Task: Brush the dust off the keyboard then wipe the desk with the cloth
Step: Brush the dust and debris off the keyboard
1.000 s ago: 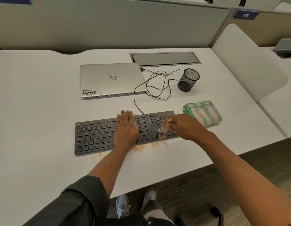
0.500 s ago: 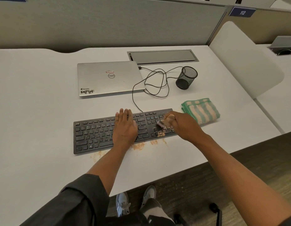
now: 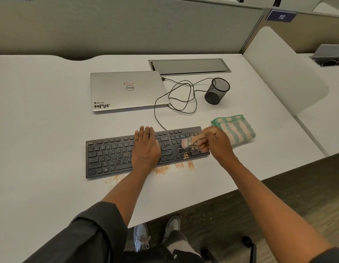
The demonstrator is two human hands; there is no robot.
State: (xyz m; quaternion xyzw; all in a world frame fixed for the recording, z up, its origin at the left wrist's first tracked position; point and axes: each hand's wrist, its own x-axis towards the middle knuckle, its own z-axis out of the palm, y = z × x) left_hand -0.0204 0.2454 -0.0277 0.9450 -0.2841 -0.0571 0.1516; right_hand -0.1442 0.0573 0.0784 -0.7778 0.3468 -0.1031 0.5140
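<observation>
White desk: laptop, cable, mesh cup beyond keyboard (left grip flat, right grip around brush).

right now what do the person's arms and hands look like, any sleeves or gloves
Both hands are bare, no gloves, rings or watch visible. The left hand comes from a dark grey sleeve pushed up near the elbow. The right hand and forearm are bare; only a sliver of dark fabric shows at the frame's corner.
</observation>
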